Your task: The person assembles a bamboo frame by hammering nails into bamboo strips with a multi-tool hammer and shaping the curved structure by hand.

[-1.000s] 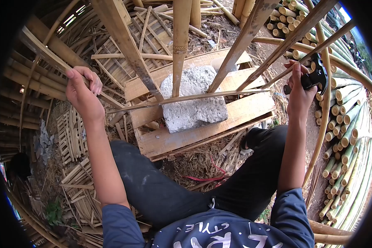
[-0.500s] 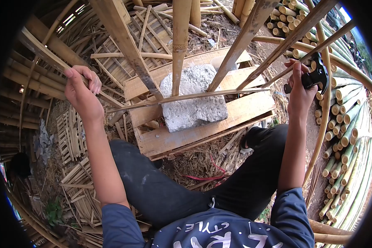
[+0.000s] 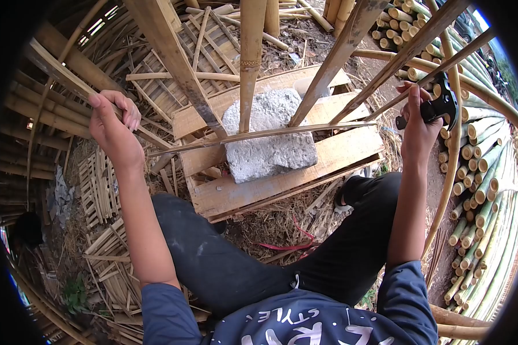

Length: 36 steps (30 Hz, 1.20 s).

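Observation:
At the left, my left hand (image 3: 115,123) is closed round a long bamboo slat (image 3: 63,69) that slants up to the left. My right hand (image 3: 418,121) grips a black hammer (image 3: 440,109) at the right, beside the lower end of a slanting slat. Between my hands, a thin crosswise strip (image 3: 259,136) touches the lower ends of several upright bamboo slats (image 3: 251,63). Under the strip a rough grey concrete block (image 3: 270,158) rests on a low wooden platform (image 3: 339,155).
Stacked bamboo poles (image 3: 483,172) line the right side, with a curved pole (image 3: 452,155) in front of them. Bundles of cut slats (image 3: 98,190) lie at the left. Red string (image 3: 282,248) lies on the straw-covered ground between my legs.

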Tool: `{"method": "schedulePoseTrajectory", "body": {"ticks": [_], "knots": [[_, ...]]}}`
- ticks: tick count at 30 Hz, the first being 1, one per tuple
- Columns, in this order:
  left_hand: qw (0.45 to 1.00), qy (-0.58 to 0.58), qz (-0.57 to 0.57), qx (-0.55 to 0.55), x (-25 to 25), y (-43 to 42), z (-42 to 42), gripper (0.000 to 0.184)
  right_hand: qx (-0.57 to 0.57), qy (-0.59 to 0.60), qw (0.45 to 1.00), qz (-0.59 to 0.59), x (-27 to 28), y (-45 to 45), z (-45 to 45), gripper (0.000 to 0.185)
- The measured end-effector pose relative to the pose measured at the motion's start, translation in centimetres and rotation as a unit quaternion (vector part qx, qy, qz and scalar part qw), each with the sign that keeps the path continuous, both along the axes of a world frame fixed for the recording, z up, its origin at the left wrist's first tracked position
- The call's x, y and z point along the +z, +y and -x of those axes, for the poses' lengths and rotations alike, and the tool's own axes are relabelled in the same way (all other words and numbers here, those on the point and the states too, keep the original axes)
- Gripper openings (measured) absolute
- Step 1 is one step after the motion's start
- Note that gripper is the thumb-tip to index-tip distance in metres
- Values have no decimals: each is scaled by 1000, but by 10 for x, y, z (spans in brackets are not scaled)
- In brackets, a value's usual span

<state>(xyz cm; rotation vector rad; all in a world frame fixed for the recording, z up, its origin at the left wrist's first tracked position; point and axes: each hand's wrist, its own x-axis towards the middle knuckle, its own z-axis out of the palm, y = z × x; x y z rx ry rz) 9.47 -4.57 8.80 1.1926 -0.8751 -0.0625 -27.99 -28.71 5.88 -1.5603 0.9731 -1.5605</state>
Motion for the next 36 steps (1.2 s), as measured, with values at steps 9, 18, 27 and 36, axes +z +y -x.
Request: {"method": "schedulePoseTrajectory", "body": {"ticks": [9, 18, 27, 36], "knots": [[1000, 1, 0, 3, 0, 0, 1, 52, 7, -3, 1000, 0, 0, 0, 0, 28], [1000, -3, 6, 4, 0, 0, 2, 52, 8, -15, 1000, 0, 2, 2, -2, 28], [1000, -1, 1, 4, 0, 0, 2, 52, 17, -14, 1000, -1, -1, -1, 2, 24], [1000, -5, 2, 0, 0, 0, 1, 52, 11, -12, 1000, 7, -1, -1, 1, 24]]}}
